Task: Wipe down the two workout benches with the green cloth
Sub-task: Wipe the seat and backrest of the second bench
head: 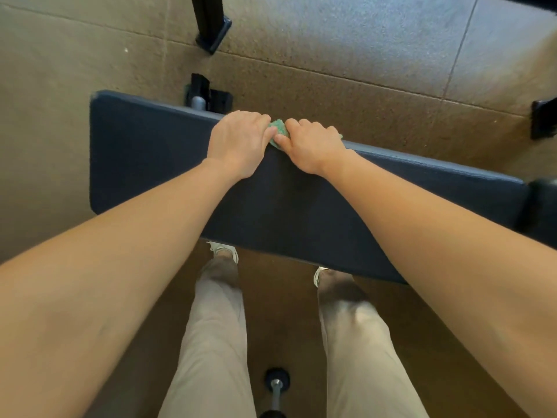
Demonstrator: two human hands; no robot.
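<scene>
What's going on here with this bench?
A person stands over a dark padded bench and holds a green cloth against its far edge. The left hand and right hand both grip the bunched cloth, side by side, mid-wipe by the look of it. A dumbbell lies on the floor between the legs.

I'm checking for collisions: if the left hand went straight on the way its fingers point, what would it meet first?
The green cloth, bunched at the left hand fingertips on the workout bench far edge, with the right hand right behind it. Depth is hard to judge.
</scene>
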